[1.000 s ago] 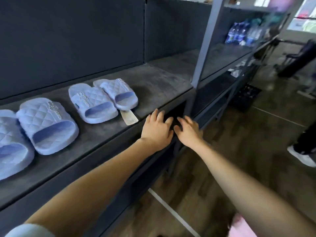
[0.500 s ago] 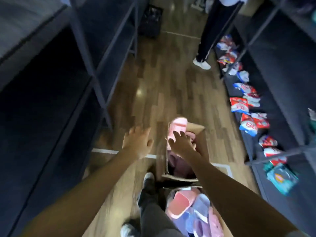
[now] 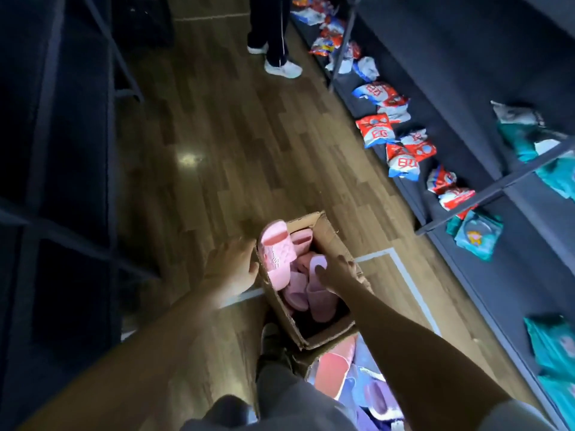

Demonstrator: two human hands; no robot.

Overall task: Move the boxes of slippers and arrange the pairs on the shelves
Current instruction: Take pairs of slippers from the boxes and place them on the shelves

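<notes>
Aisle floor (image 3: 249, 135), flat left hand (image 3: 231, 269) at box (image 3: 326, 332) wall, right hand (image 3: 337, 275) grip unclear.

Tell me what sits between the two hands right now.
In the head view, the left wall of the cardboard box and an upright pink slipper leaning inside it lie between the left hand and the right hand, which reaches into the box.

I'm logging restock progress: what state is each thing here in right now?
cardboard box: open, on the floor, pink slippers inside.
pink slipper: propped on end at the box's left wall, sticking out.
pale slipper: lying in the box, right hand touching it.
left hand: flat against the box's outer left side.
right hand: in the box; grip unclear.
</notes>
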